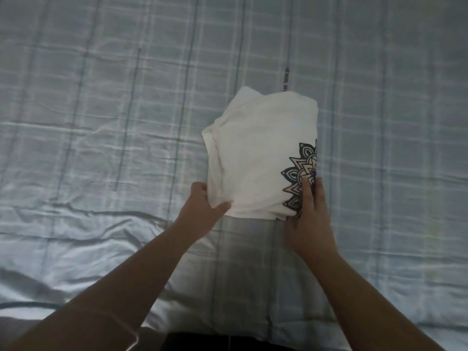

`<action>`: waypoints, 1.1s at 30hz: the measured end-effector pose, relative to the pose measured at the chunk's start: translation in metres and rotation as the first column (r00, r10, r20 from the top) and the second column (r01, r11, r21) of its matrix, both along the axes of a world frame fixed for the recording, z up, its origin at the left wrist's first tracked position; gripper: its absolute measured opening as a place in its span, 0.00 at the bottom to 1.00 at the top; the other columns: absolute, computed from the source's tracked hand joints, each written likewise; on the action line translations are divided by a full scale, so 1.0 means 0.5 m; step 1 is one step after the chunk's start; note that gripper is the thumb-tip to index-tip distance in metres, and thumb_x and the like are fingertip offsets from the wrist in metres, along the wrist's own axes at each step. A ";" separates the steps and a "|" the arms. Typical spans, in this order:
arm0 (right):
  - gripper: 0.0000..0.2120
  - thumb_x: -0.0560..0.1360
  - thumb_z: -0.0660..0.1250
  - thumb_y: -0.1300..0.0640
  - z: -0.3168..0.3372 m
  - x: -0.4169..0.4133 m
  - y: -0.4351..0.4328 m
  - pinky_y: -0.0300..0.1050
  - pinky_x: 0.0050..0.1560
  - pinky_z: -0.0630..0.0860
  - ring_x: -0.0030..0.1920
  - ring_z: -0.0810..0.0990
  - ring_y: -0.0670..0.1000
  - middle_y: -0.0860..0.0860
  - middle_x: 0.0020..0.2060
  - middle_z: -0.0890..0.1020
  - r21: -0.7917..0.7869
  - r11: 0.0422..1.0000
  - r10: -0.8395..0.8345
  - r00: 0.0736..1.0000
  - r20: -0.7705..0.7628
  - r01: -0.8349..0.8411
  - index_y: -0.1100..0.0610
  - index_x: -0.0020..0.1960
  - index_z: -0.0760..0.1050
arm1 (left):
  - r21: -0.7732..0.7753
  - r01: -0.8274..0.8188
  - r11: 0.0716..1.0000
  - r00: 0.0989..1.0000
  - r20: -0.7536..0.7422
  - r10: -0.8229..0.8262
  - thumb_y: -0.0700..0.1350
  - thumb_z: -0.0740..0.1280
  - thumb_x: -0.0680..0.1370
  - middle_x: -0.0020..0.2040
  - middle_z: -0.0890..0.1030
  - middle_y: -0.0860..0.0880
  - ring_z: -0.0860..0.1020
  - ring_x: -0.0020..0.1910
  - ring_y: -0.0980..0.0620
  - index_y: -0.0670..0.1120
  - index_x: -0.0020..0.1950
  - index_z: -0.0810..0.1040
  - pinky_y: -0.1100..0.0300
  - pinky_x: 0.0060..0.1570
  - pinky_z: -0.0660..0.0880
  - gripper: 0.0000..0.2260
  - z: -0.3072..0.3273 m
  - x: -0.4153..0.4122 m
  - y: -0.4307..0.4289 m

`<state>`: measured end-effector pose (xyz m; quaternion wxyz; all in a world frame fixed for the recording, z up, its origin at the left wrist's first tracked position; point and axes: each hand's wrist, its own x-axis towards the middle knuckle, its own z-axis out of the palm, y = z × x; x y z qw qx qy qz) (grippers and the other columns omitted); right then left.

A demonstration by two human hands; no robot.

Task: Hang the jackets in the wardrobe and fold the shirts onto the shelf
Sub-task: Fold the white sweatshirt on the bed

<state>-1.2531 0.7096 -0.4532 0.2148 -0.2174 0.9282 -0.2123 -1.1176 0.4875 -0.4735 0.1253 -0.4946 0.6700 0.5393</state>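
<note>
Item: folded white cotton shirt (255, 158) with a dark mandala print on its right edge. Lies flat on the pale blue checked bedsheet (101, 127), right of centre, directly ahead of both hands. Runs with its long axis away from the body, near hem towards the wrists, far end rumpled and rounded.

Left hand (202, 202): pinches the near-left corner, thumb on top, fingers apparently curled round the side edge. Right hand (312, 214): rests on the near-right corner, fingers straight and laid over the print, thumb at the near hem. Cannot tell whether that thumb tucks beneath the fold, so grip on this side not confirmed.

Governing relation: sits equally near to both hands, one at each near corner, with the bulk of the bundle beyond the fingertips. Judged: calls for a two-handed lift from the near hem, leaving the far end unsupported and liable to sag or unfold.

Hidden or unclear: underside of the bundle and number of layers; left fingertips behind the side edge; part of the print under the right fingers. Dim, soft focus throughout. Shows no wardrobe, shelf or jacket. Dark strip of fabric (228, 342) at the bottom edge: cut off by the frame, not identifiable.
</note>
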 end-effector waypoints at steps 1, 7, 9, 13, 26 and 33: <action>0.45 0.73 0.64 0.66 -0.005 -0.005 0.002 0.53 0.70 0.63 0.78 0.54 0.56 0.48 0.81 0.44 -0.026 1.000 0.003 1.000 0.021 -0.003 0.43 0.80 0.47 | -0.044 0.010 0.999 1.000 -0.021 -0.011 0.53 0.74 0.74 0.47 0.81 0.51 0.82 0.39 0.49 0.51 0.60 0.67 0.49 0.38 0.81 0.22 0.000 0.000 0.002; 0.52 0.69 0.63 0.75 -0.003 -0.026 0.036 0.48 0.70 0.64 0.79 0.54 0.50 0.41 0.80 0.43 -0.116 0.990 0.081 0.996 -0.020 -0.083 0.35 0.78 0.49 | -0.002 -0.078 0.997 0.984 -0.161 0.076 0.42 0.61 0.82 0.37 0.83 0.48 0.83 0.33 0.53 0.49 0.57 0.73 0.61 0.36 0.79 0.06 0.023 -0.009 0.013; 0.49 0.66 0.63 0.78 -0.005 -0.032 0.056 0.51 0.73 0.61 0.79 0.55 0.55 0.47 0.80 0.49 -0.116 0.975 0.173 0.976 -0.130 -0.189 0.44 0.78 0.59 | 0.133 -0.163 0.978 0.968 -0.170 0.185 0.40 0.62 0.82 0.39 0.84 0.45 0.84 0.37 0.46 0.47 0.59 0.74 0.50 0.44 0.81 0.07 0.024 0.005 0.009; 0.44 0.63 0.62 0.76 -0.030 -0.035 0.083 0.61 0.72 0.66 0.78 0.56 0.63 0.54 0.79 0.55 0.098 0.908 0.420 0.883 -0.212 -0.408 0.50 0.76 0.65 | 0.216 -0.175 0.961 0.979 -0.066 0.194 0.41 0.66 0.81 0.41 0.85 0.43 0.84 0.37 0.48 0.43 0.57 0.76 0.46 0.46 0.82 0.06 0.012 0.041 0.008; 0.23 0.76 0.56 0.58 0.027 -0.112 -0.039 0.61 0.74 0.61 0.76 0.62 0.60 0.57 0.73 0.70 -0.162 0.929 0.281 0.918 -0.279 -0.334 0.59 0.70 0.73 | -0.407 0.181 0.895 0.980 0.149 -0.131 0.42 0.66 0.71 0.53 0.72 0.47 0.73 0.55 0.44 0.47 0.65 0.70 0.52 0.53 0.71 0.22 0.077 -0.066 -0.052; 0.28 0.82 0.48 0.47 -0.023 -0.151 -0.148 0.64 0.77 0.49 0.80 0.48 0.59 0.55 0.80 0.53 0.255 0.929 0.329 0.914 -0.237 -0.269 0.49 0.81 0.52 | -0.730 0.234 0.643 0.939 -0.002 -0.344 0.51 0.64 0.80 0.58 0.76 0.42 0.73 0.56 0.41 0.43 0.62 0.75 0.48 0.57 0.71 0.15 0.066 -0.257 -0.097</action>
